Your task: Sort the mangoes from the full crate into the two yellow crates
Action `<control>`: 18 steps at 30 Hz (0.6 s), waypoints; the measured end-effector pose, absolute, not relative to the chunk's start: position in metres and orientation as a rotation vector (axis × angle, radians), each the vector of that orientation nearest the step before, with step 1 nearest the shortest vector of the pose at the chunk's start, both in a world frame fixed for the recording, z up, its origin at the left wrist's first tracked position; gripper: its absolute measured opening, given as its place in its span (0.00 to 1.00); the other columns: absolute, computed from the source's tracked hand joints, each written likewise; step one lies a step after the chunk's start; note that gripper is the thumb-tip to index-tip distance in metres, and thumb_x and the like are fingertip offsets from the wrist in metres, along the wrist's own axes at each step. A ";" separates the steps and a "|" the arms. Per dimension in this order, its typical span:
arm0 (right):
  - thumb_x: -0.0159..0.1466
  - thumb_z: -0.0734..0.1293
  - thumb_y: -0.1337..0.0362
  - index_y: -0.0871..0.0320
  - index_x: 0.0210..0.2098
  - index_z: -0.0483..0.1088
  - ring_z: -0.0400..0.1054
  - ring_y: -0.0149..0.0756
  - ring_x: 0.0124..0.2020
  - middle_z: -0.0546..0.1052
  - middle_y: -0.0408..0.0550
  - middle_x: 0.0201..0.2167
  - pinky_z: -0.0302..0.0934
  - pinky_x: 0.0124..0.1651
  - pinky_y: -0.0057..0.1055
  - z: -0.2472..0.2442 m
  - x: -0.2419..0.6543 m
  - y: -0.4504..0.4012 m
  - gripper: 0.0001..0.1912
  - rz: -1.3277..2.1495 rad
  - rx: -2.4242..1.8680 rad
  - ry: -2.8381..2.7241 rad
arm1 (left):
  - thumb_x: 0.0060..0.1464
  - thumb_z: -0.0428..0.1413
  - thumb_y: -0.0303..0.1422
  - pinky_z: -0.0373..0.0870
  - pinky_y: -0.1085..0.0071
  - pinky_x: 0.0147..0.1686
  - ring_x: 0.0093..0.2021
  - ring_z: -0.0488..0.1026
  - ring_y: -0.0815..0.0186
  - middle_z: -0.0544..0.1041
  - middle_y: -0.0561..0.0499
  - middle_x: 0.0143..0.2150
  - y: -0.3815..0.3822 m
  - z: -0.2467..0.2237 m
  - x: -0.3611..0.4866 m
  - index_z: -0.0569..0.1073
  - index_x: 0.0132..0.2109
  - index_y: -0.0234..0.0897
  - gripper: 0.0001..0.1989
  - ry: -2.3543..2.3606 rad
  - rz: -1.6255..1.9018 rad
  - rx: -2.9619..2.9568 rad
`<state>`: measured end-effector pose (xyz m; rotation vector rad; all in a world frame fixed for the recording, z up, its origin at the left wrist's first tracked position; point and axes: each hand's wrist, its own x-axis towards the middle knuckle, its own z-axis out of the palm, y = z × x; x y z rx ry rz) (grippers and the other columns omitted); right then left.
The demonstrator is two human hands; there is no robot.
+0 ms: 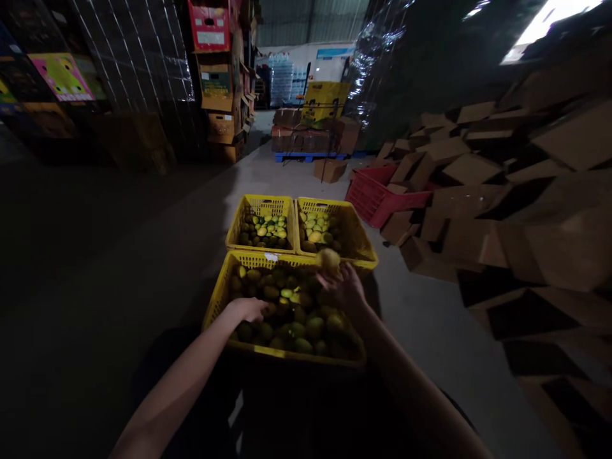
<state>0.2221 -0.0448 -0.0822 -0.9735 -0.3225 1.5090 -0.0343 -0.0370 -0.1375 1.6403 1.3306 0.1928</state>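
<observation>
Green and yellow round fruit [314, 327] fills much of a large yellow crate [287, 352] in front of me. My left hand [251, 309] reaches down onto the fruit at the crate's left middle; its fingertips are hard to make out in the dark. Above the crate's back right edge, my right hand [345, 287] has a yellowish fruit [328, 261] at its fingers. Behind stand two smaller yellow crates side by side, the left one [235, 223] and the right one [361, 234], both with similar fruit inside.
A red crate [370, 194] and a big heap of cardboard boxes [471, 197] lie on the right. Stacked boxes [220, 95] rise at the back left. Farther back, a blue pallet [310, 156] carries wrapped goods and a yellow box [326, 101].
</observation>
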 end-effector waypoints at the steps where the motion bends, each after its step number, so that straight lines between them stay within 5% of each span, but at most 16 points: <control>1: 0.64 0.59 0.57 0.52 0.35 0.65 0.74 0.34 0.32 0.74 0.43 0.31 0.72 0.33 0.33 -0.075 0.233 -0.038 0.07 1.482 -0.954 -0.283 | 0.29 0.60 0.21 0.68 0.60 0.44 0.28 0.73 0.57 0.68 0.56 0.17 -0.037 -0.142 -0.034 0.74 0.23 0.43 0.12 1.336 0.184 1.626; 6: 0.64 0.55 0.66 0.61 0.47 0.65 0.73 0.43 0.43 0.74 0.59 0.42 0.73 0.33 0.39 -0.056 0.249 -0.042 0.14 1.590 -0.921 0.024 | 0.31 0.62 0.27 0.68 0.63 0.45 0.31 0.74 0.59 0.71 0.56 0.19 -0.041 -0.162 -0.032 0.71 0.20 0.44 0.08 1.376 0.186 1.525; 12: 0.64 0.53 0.68 0.63 0.50 0.65 0.73 0.41 0.43 0.76 0.57 0.41 0.72 0.33 0.33 -0.044 0.258 -0.051 0.18 1.559 -0.907 0.027 | 0.34 0.64 0.28 0.65 0.63 0.50 0.41 0.75 0.54 0.72 0.49 0.19 -0.060 -0.191 -0.029 0.63 0.14 0.41 0.15 1.476 0.213 1.321; 15: 0.64 0.54 0.68 0.64 0.51 0.65 0.73 0.40 0.43 0.77 0.56 0.40 0.72 0.34 0.31 -0.042 0.268 -0.055 0.18 1.516 -0.834 -0.015 | 0.42 0.63 0.34 0.66 0.63 0.49 0.40 0.75 0.57 0.74 0.50 0.24 -0.067 -0.208 -0.027 0.69 0.21 0.39 0.11 1.519 0.261 1.125; 18: 0.63 0.54 0.68 0.61 0.51 0.66 0.73 0.37 0.42 0.78 0.53 0.39 0.71 0.34 0.28 -0.040 0.268 -0.061 0.18 1.473 -0.835 -0.008 | 0.55 0.57 0.38 0.69 0.61 0.46 0.41 0.74 0.63 0.76 0.49 0.38 -0.067 -0.225 -0.021 0.74 0.39 0.34 0.10 1.529 0.426 0.912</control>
